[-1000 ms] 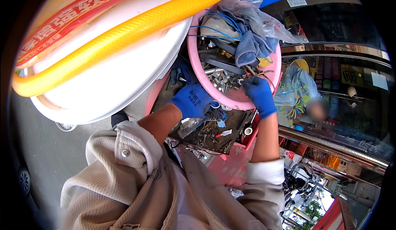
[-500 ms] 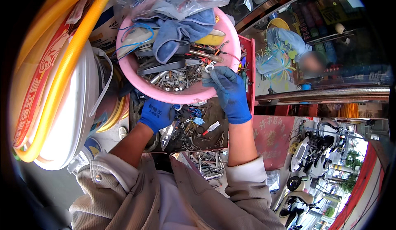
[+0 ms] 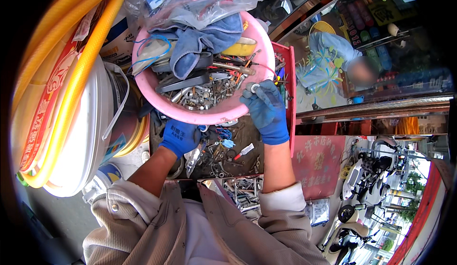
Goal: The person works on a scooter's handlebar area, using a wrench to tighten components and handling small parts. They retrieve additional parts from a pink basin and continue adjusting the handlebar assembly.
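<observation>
In my right hand [image 3: 266, 110], gloved in blue, a small ring-shaped metal piece [image 3: 254, 88] is pinched between thumb and fingers, over the right rim of a pink basin [image 3: 193, 116]. The basin holds a heap of loose bolts, nuts and sockets [image 3: 207, 93], with a blue cloth [image 3: 202, 44] and black-handled tools above them. My left hand [image 3: 180, 136], in a matching glove, is closed just under the basin's near rim. A small pale edge shows by its thumb; what it holds is hidden.
Beneath the basin, a dark tray [image 3: 221, 162] carries scattered small hardware and a red-tipped marker-like item [image 3: 244, 151]. White buckets [image 3: 85, 122] and a yellow hose [image 3: 78, 84] crowd the left. A glass pane with a person's reflection-like figure [image 3: 328, 60] stands right; scooters [image 3: 366, 170] beyond.
My right hand has drawn back from the loose hardware to the basin's right rim, carrying the ring-shaped metal piece. My left hand stays almost where it was.
</observation>
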A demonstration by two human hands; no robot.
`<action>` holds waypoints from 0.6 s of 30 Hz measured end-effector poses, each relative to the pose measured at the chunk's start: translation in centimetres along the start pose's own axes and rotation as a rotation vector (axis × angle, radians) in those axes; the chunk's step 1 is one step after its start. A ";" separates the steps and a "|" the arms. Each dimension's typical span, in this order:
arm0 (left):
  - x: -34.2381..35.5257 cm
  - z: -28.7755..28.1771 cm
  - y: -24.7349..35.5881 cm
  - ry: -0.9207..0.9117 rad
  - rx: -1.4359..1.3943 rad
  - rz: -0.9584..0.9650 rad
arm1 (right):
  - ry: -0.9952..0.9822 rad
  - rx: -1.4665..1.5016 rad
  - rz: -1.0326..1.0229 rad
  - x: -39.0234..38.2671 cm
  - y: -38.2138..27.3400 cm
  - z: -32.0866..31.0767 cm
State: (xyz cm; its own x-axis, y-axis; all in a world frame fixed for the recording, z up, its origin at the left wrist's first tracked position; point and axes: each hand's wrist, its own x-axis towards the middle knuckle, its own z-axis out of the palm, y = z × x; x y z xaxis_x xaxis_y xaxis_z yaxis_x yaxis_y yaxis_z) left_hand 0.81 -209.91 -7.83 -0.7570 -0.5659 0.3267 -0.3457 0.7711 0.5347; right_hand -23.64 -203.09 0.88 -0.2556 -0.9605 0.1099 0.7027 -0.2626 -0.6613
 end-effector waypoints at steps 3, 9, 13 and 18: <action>0.0 -0.1 0.0 -0.008 -0.008 -0.009 | 0.000 0.117 0.084 -0.1 -0.7 -0.4; 0.0 0.1 -0.2 -0.029 0.056 -0.005 | 0.027 0.054 0.062 -0.2 -0.3 -1.7; 0.2 -0.2 0.0 -0.036 0.032 -0.010 | -0.045 0.113 0.045 0.0 -0.2 -2.0; 0.3 -0.1 0.1 0.027 0.022 0.021 | 0.019 0.089 0.046 -0.1 -0.3 -1.8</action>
State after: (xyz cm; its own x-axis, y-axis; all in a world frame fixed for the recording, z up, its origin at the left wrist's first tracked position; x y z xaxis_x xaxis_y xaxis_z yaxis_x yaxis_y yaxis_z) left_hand 0.64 -210.07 -7.57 -0.7493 -0.5567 0.3586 -0.3420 0.7890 0.5104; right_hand -25.00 -202.73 -0.30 -0.2334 -0.9701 0.0663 0.7702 -0.2261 -0.5964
